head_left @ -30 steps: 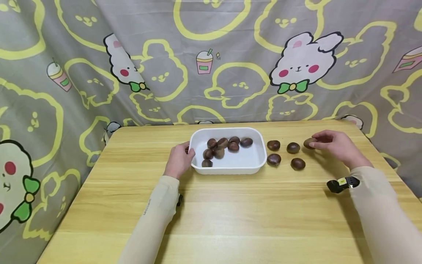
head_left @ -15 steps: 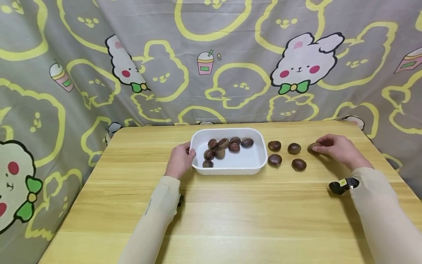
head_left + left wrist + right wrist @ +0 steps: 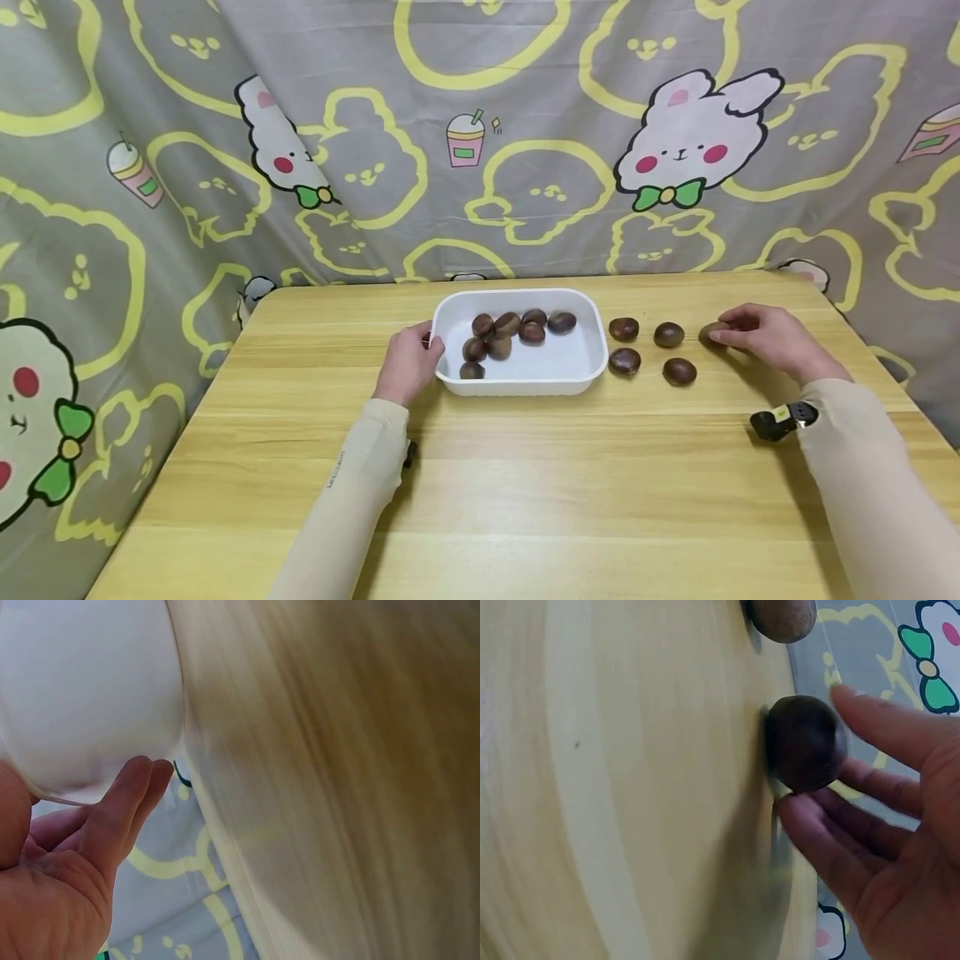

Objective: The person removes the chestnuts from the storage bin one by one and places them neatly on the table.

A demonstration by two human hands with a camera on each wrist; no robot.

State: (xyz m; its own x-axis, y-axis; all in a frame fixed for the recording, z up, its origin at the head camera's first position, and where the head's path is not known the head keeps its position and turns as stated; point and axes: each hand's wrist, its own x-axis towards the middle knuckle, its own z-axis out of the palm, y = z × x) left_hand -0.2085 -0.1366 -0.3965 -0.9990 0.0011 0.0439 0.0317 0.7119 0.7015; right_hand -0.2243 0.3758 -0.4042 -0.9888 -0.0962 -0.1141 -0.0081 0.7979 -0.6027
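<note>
My left hand [image 3: 407,362] grips the left end of a white plastic tray [image 3: 525,388], thumb over the rim. From the left wrist view, the fingers [image 3: 112,817] lie against the outside of the tray's end wall. Several brown chestnuts [image 3: 532,332] sit inside, mostly toward the left and back. On the right, my right hand [image 3: 772,337] holds a chestnut [image 3: 710,336] between thumb and fingertips, low at the table. The right wrist view shows this chestnut [image 3: 804,742] close over the wood, a fingertip beneath it and the thumb at its upper side.
Between tray and right hand, chestnuts form two short rows: one [image 3: 624,329] and another [image 3: 669,335] behind, one [image 3: 625,362] and another [image 3: 679,372] in front. A patterned grey curtain [image 3: 540,192] hangs right behind the wooden table [image 3: 480,483].
Over the last second my right hand has shifted slightly right and toward me with its chestnut, then stayed about still. The left hand and tray keep their place.
</note>
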